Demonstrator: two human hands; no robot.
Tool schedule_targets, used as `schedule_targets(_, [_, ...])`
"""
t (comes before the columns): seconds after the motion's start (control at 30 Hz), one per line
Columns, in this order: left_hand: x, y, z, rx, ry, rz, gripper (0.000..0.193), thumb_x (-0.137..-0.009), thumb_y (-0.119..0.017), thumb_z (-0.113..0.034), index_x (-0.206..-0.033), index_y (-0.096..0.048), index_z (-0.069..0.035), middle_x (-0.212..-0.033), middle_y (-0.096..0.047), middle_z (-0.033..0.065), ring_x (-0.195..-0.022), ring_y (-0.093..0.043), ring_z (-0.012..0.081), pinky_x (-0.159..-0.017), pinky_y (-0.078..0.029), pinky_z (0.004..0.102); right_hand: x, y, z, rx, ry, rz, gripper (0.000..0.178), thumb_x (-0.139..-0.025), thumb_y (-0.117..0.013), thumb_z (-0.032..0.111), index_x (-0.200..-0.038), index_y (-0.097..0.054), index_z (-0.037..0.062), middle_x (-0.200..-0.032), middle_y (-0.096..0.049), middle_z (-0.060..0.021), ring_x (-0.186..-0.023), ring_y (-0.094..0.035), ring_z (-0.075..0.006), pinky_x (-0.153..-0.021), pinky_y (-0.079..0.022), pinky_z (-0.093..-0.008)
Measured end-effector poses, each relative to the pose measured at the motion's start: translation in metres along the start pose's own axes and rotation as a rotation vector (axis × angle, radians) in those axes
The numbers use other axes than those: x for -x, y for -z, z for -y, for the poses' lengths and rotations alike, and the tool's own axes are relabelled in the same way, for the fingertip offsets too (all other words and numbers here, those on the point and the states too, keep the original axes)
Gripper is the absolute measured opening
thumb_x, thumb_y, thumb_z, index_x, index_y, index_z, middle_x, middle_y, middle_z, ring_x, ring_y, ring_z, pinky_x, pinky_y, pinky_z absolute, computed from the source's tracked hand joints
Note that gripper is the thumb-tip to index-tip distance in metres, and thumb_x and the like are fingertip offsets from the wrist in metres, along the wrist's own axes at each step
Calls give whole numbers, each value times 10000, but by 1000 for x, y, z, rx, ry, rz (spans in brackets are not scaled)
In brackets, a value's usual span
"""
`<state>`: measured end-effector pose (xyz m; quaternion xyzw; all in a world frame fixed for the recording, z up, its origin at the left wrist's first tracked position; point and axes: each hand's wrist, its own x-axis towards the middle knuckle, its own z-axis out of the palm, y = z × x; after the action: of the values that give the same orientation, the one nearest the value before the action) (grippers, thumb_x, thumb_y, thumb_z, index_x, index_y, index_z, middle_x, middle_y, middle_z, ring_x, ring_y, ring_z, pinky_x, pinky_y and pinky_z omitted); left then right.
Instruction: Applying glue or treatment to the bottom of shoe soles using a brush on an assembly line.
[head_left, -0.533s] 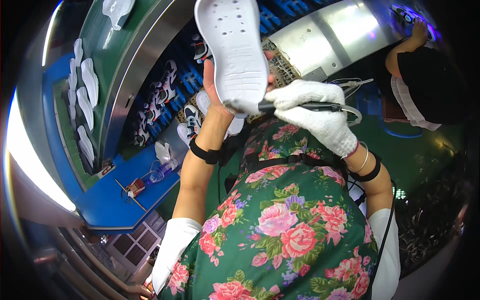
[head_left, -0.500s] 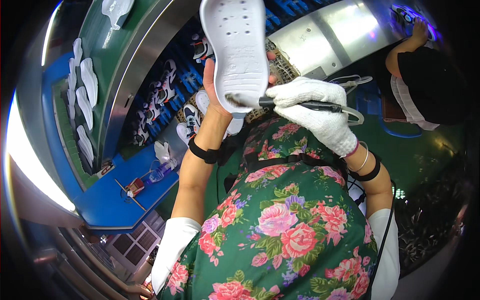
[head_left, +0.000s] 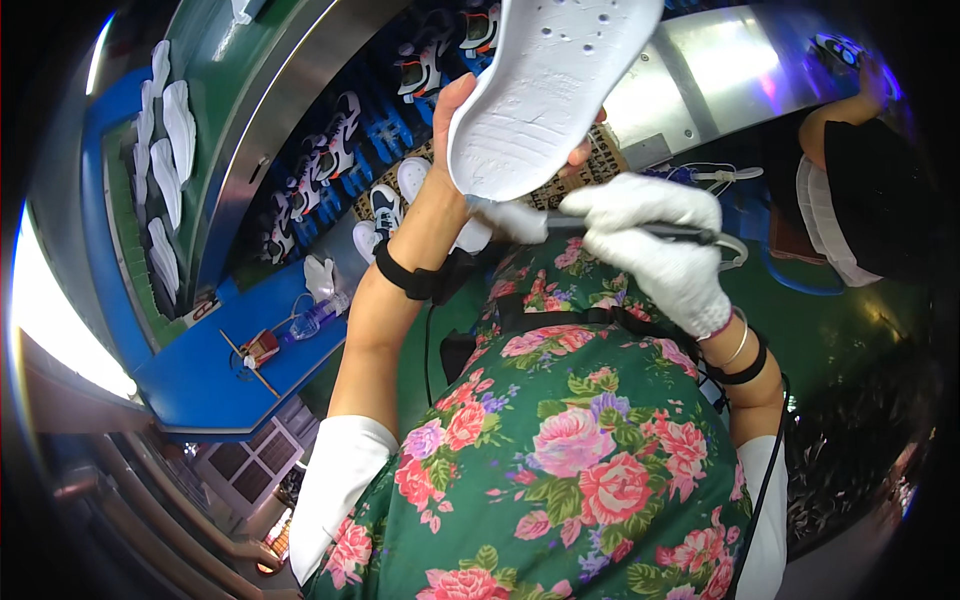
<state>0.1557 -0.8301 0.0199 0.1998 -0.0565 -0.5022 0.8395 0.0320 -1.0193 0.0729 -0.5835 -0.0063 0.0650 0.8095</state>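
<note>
A white shoe sole with small holes toward its front is held up by my bare left hand. My thumb lies along its left edge, and fingertips show at its right edge. My right hand, in a white knitted glove, is closed around a brush with a dark handle and a pale tube at its back end. Blurred by motion, the brush head is just below the heel end of the sole; whether it touches, I cannot tell.
Shoes stand on a blue-slatted conveyor beyond a metal rim. More white soles lie on a green surface at left. A blue shelf carries a bottle and a small red container. Another person's arm reaches in at right.
The sole has shifted right and tilted, its front end leaning right. The brush has come off the inner heel to below the heel edge, and my right hand has moved slightly right and down.
</note>
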Motion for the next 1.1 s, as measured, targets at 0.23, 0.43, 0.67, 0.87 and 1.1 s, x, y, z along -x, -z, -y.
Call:
schedule_targets(0.23, [0, 1, -3, -43, 68, -115, 1000, -816, -516, -728, -1484, -398, 7, -1301, -506, 329, -869, -562, 352, -680, -468, 412, -5, 6, -7, 746, 698, 216, 288, -732, -753, 10, -1010, -741, 85, -1024, -739, -100, -827, -685, -264, -733, -557, -359])
schedule_targets(0.43, [2, 7, -1, 196, 111, -158, 1003, -816, -530, -703, -1511, -357, -2, -1316, -468, 398, -960, -576, 398, -714, -496, 431, -9, 11, -2, 448, 424, 95, 169, -714, -789, 12, -876, -763, 54, -967, -756, -93, -809, -697, -223, -711, -556, -325])
schedule_targets(0.67, [-8, 23, 2, 267, 154, 72, 832, -878, -547, -566, -1463, -445, 16, -1374, -508, 344, -1055, -643, 459, -928, -542, 475, -4, 7, -13, 429, 550, 259, 263, -739, -780, 12, -989, -760, 94, -981, -749, -110, -810, -698, -254, -718, -563, -335])
schedule_targets(0.87, [-17, 15, 5, 171, 111, -36, 951, -849, -476, -699, -1512, -378, -23, -1348, -484, 327, -960, -549, 406, -806, -449, 481, -1, 16, -13, 292, 255, 56, 125, -776, -775, -3, -900, -759, 12, -964, -758, -115, -861, -713, -186, -775, -567, -306])
schedule_targets(1.1, [-14, 0, 23, 616, 26, -252, 794, -942, -452, -567, -1513, -379, -20, -1390, -518, 291, -1214, -556, 452, -1048, -421, 608, -18, 42, 6, 397, 296, -45, 153, -788, -779, 7, -940, -764, 4, -897, -748, -105, -776, -699, -138, -711, -550, -263])
